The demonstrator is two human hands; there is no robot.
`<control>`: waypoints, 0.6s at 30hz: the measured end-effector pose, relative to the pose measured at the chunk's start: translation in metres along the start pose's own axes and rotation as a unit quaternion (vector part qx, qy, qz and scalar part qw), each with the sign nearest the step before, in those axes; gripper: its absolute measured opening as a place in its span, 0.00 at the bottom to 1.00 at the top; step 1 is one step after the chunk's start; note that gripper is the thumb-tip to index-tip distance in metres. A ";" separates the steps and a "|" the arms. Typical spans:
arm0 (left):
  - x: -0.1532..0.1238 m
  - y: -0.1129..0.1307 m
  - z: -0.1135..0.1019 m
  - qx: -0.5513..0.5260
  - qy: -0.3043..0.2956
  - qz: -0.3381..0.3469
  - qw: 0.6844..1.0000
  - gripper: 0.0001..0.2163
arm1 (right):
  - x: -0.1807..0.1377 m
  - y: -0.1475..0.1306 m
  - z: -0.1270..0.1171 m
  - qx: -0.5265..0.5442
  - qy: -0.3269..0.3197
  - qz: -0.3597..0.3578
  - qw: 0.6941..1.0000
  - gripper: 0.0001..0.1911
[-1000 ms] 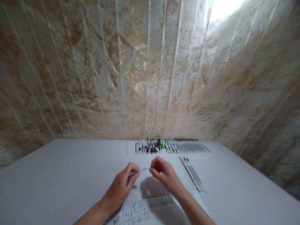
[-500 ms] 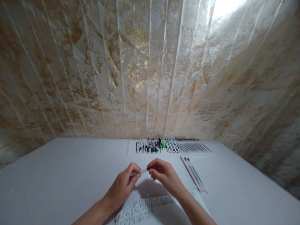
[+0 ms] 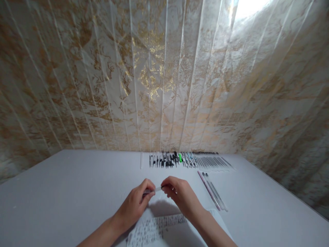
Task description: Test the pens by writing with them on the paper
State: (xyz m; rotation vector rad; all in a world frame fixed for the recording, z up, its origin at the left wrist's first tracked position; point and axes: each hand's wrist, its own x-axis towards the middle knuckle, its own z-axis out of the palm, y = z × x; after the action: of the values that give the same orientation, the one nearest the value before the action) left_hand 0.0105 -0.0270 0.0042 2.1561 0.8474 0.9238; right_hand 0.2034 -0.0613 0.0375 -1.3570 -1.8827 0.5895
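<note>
My left hand (image 3: 140, 199) is closed around the barrel of a slim, pale translucent pen (image 3: 157, 189). The fingers and thumb of my right hand (image 3: 177, 190) pinch the dark end of that same pen, so it spans the small gap between both hands, nearly level above the table. Much of the barrel is hidden inside the left fist. Below the hands lies a sheet of paper (image 3: 151, 228) covered in dark handwriting, partly covered by my right forearm.
A long row of pens (image 3: 167, 160) and thin refills (image 3: 213, 162) lines the back of the white table (image 3: 64, 192). One pale pen (image 3: 141, 160) lies apart at the row's left. A pinkish pen (image 3: 209, 191) and two clear pens (image 3: 216, 192) lie right of my hands. Patterned curtain (image 3: 154, 113) hangs behind.
My right fingers have closed further over the pen's dark end, which shows less now. My left hand keeps its hold almost unmoved.
</note>
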 end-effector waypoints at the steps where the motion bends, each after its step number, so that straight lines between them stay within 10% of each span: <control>1: 0.000 0.000 0.000 0.002 -0.005 0.003 1.000 0.03 | 0.000 -0.001 0.000 0.006 -0.016 0.026 1.000 0.07; 9: -0.003 -0.003 0.007 0.027 -0.012 0.010 1.000 0.03 | -0.002 0.000 0.018 -0.241 0.003 0.081 0.967 0.12; 18: -0.002 -0.007 0.000 0.024 -0.034 0.023 0.999 0.04 | -0.004 0.001 0.022 -0.163 -0.009 0.079 0.983 0.20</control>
State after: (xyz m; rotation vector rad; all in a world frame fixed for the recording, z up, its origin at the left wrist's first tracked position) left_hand 0.0068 -0.0244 -0.0018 2.2439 0.7980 0.8548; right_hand 0.1875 -0.0639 0.0215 -1.7271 -1.9600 0.3814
